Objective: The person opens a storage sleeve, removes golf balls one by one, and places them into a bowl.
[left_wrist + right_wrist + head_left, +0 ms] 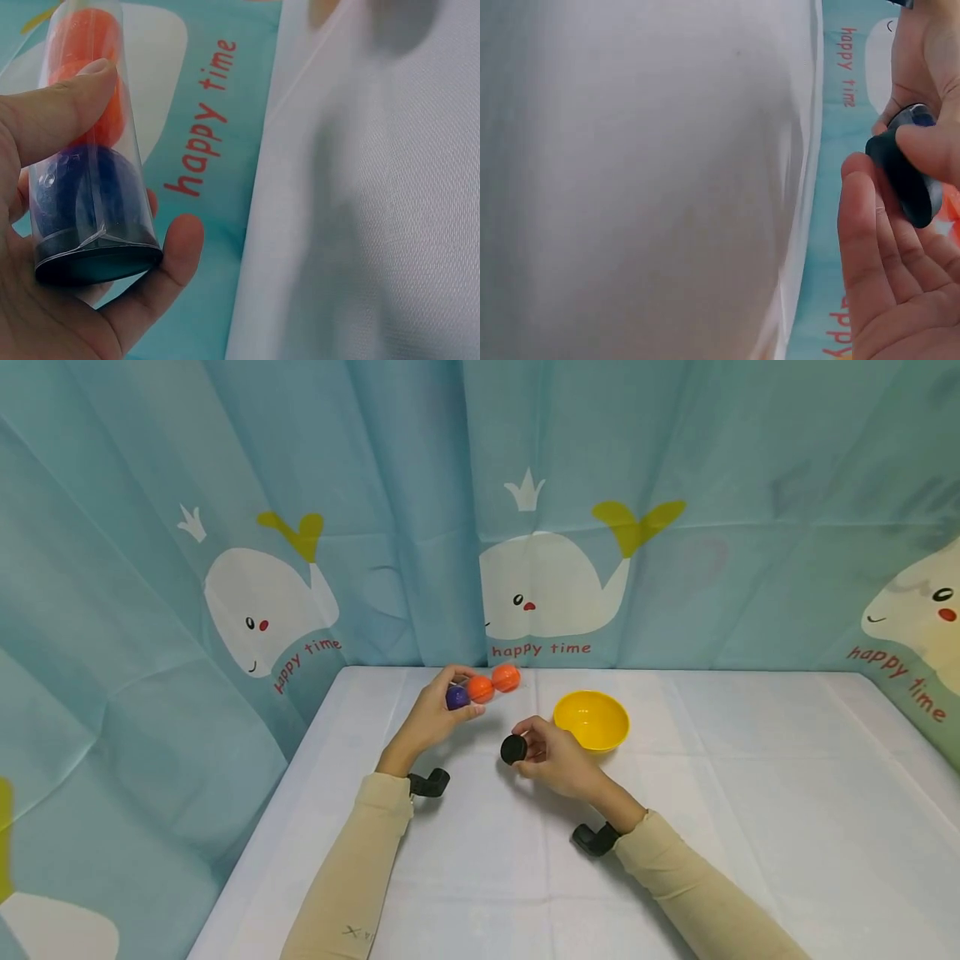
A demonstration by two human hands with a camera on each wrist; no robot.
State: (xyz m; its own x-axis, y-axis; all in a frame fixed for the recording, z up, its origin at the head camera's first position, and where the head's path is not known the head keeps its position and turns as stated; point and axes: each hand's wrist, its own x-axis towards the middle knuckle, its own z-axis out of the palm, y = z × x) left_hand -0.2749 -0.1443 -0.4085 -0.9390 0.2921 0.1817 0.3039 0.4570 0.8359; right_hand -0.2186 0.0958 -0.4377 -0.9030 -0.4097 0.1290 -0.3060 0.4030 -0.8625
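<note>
At one white table [750, 777]: one left hand [435, 708], one right hand [561, 762], one clear tube [96, 150], two orange balls [481, 689], one purple ball [457, 697], two black caps [513, 749], one yellow bowl [592, 720], two wrist cameras [430, 782].

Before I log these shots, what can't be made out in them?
- Head view: lower-left part of the round, shiny yellow bowl, hidden by the right hand.
- Left wrist view: far end of the clear plastic tube, cut off by the top edge.
- Left wrist view: parts of the round orange balls, hidden by the left hand.
- Right wrist view: part of the round black cap, hidden by a thumb.
</note>
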